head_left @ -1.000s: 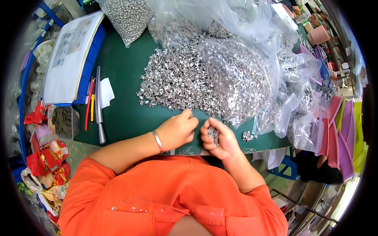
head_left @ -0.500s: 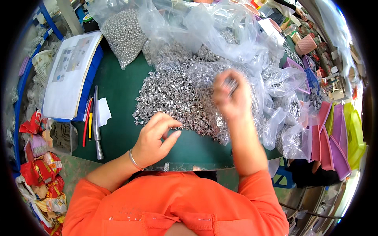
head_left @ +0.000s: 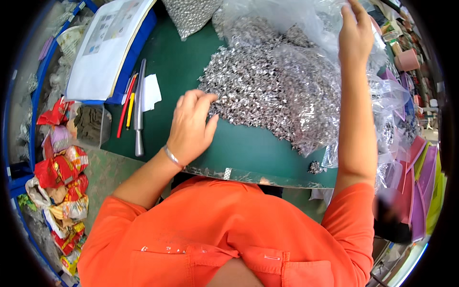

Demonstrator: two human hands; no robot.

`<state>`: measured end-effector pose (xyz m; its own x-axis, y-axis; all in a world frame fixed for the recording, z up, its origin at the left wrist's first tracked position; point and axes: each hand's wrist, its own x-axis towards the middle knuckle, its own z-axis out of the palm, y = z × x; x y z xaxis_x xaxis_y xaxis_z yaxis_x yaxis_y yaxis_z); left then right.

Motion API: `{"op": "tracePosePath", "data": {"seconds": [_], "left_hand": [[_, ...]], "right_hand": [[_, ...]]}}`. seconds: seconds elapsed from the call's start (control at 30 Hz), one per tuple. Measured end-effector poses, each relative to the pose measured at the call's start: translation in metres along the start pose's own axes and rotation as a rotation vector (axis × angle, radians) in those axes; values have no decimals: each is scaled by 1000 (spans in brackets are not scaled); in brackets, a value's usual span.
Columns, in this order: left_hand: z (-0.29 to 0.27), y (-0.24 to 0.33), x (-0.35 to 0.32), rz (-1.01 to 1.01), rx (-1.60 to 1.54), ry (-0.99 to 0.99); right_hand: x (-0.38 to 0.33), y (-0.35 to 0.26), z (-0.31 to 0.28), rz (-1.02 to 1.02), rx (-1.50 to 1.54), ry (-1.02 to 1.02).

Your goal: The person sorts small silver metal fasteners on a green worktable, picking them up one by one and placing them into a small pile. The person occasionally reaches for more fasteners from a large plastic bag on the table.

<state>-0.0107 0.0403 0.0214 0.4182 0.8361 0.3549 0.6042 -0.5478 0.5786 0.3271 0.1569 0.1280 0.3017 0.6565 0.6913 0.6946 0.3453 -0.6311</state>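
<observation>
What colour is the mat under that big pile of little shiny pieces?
Dark green. The mat shows best in the head view, bare between the silvery pile and the table's near edge.

heap of small shiny silver pieces point(head_left: 267, 91) spread loose on green mat, partly under clear plastic.

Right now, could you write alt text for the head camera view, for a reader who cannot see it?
A person in an orange shirt rests the left hand on a heap of small shiny silver pieces on a green table, while the right hand reaches up to clear plastic bags.
</observation>
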Motion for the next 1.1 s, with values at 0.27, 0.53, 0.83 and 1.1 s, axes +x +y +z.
{"op": "tracePosePath", "data": {"seconds": [0.27, 0.53, 0.83, 1.1], "left_hand": [[25, -1, -23, 114, -122, -190], [31, 8, -31, 294, -312, -279], [25, 7, -8, 279, -198, -46], [32, 30, -39, 265, -88, -261]], "right_hand": [[-221, -71, 6, -479, -81, -801], [-270, -62, -47, -119, -130, -742], [-283, -60, -58, -23, -49, -550], [-292, -79, -47, -49, -137, -544]]}}
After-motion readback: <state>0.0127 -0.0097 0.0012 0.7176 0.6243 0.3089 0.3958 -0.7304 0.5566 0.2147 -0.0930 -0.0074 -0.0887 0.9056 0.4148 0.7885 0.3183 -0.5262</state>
